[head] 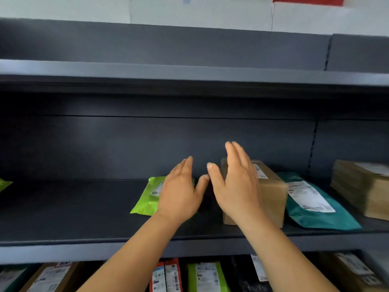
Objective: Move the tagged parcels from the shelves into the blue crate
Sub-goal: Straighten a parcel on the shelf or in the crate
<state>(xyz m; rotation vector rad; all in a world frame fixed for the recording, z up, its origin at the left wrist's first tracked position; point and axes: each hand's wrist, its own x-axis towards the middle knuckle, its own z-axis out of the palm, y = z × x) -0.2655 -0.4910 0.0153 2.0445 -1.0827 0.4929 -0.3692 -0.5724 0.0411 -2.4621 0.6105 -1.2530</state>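
Both hands reach into the middle shelf (pixel 84 209), fingers spread, holding nothing. My left hand (pixel 181 190) hovers over the right end of a lime-green mailer bag (pixel 147 197) with a white label. My right hand (pixel 235 184) is raised in front of a brown cardboard box (pixel 273 192) that carries a white label. A narrow dark gap separates the two hands; what lies in it is too dark to tell. A teal mailer bag (pixel 311 207) with a large white label lies right of the box. The blue crate is out of view.
Another brown labelled box (pixel 362 186) stands at the far right of the shelf, and a green corner (pixel 4 184) shows at the far left. The shelf below holds several labelled parcels (pixel 206 277). The upper shelf edge (pixel 189 72) overhangs the hands.
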